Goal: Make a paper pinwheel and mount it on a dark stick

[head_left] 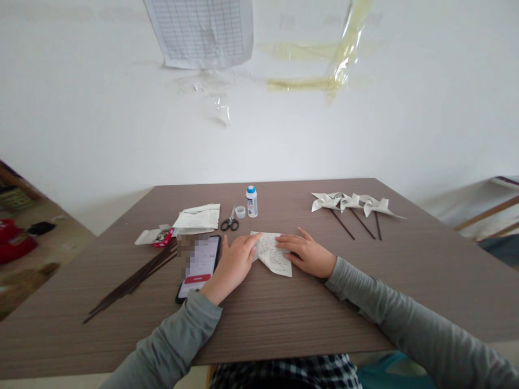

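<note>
A small sheet of paper (275,254) covered in lines of writing lies on the table between my hands, its left side folded or creased. My left hand (237,262) rests at the paper's left edge, fingers stretched forward onto it and the thumb apart. From the right, my right hand (310,255) lies over the paper's upper right part with its fingers spread flat. Just left of my left hand is a phone (201,265) with a lit screen. Beyond the paper stand a white bottle with a blue cap (252,202), a small clear cup (240,212) and black-handled scissors (230,221).
Several paper pinwheels (351,202) on dark sticks lie at the back right of the table (385,292). To the left are a stack of paper sheets (197,218), an open red-and-white box (162,236) and a bundle of thin brown sticks (132,275). A wall rises behind.
</note>
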Demonstrator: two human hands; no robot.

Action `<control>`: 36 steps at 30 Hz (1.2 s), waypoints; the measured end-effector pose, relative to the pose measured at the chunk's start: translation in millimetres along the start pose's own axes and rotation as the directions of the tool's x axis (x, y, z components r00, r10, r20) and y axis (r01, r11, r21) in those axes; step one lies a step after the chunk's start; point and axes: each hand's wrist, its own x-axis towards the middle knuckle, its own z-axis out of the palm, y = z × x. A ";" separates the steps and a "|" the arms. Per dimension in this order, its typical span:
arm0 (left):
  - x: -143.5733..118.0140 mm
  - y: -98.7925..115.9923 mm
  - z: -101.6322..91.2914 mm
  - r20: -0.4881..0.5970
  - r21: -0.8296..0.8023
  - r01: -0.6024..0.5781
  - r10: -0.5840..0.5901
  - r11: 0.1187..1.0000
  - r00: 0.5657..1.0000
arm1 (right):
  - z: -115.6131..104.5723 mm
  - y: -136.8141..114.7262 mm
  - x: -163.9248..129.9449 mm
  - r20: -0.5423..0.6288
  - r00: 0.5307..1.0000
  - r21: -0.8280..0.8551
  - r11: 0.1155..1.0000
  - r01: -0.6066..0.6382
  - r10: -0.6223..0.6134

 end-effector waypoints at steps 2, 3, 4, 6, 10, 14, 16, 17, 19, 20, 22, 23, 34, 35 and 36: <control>-0.2 3.9 -3.4 -0.013 -0.012 0.000 0.000 1.000 1.000 | -2.6 -3.1 0.8 -0.006 1.000 -0.027 1.000 -0.009 0.009; -0.5 5.9 -4.8 -0.016 -0.016 -0.003 0.002 1.000 1.000 | -4.0 -4.8 1.1 -0.013 1.000 -0.041 0.999 -0.014 0.013; -1.1 7.7 -6.0 -0.018 -0.018 -0.008 0.007 1.000 1.000 | -5.4 -6.4 1.5 -0.021 1.000 -0.054 0.998 -0.019 0.018; -2.5 11.1 -7.3 -0.011 -0.025 -0.016 0.016 1.000 1.000 | -7.7 -9.4 2.1 -0.036 0.999 -0.076 0.997 -0.026 0.023; -5.6 15.5 -8.2 0.029 -0.027 -0.035 0.036 0.999 0.999 | -9.8 -13.2 2.9 -0.043 0.999 -0.098 0.995 -0.024 0.019; -7.9 17.2 -10.8 0.062 0.009 -0.043 0.043 0.999 0.997 | -9.8 -15.0 4.1 -0.053 0.998 -0.102 0.995 -0.020 0.014; -8.9 17.5 -12.1 0.074 0.033 -0.046 0.043 0.998 0.996 | -9.0 -15.3 4.8 -0.054 0.998 -0.102 0.995 -0.017 0.012; -9.4 17.6 -12.6 0.078 0.043 -0.046 0.043 0.998 0.996 | -8.4 -15.3 5.1 -0.053 0.999 -0.103 0.995 -0.015 0.009; -10.1 17.8 -13.0 0.089 0.060 -0.043 0.037 0.997 0.995 | -7.1 -15.0 5.4 -0.056 0.998 -0.106 0.994 -0.009 0.003; -10.2 18.0 -13.1 0.093 0.068 -0.041 0.034 0.997 0.995 | -6.4 -14.8 5.5 -0.061 0.998 -0.107 0.994 -0.006 -0.001; -10.2 18.5 -13.6 0.100 0.080 -0.040 0.032 0.996 0.995 | -5.5 -14.5 5.4 -0.075 0.997 -0.105 0.994 -0.002 -0.006; -10.0 18.8 -14.0 0.102 0.082 -0.041 0.033 0.996 0.994 | -5.5 -14.5 5.3 -0.079 0.997 -0.103 0.995 0.000 -0.009; -11.0 13.6 -15.0 0.087 0.056 -0.044 0.039 0.997 0.995 | -5.9 -17.7 8.0 -0.085 0.996 -0.092 0.996 -0.004 -0.004; -11.5 12.5 -15.2 0.086 0.054 -0.045 0.040 0.998 0.996 | -5.8 -18.2 8.6 -0.086 0.996 -0.094 0.996 -0.005 -0.003; -11.9 11.6 -15.6 0.089 0.053 -0.047 0.042 0.998 0.995 | -5.9 -18.8 9.1 -0.085 0.996 -0.097 0.995 -0.007 -0.002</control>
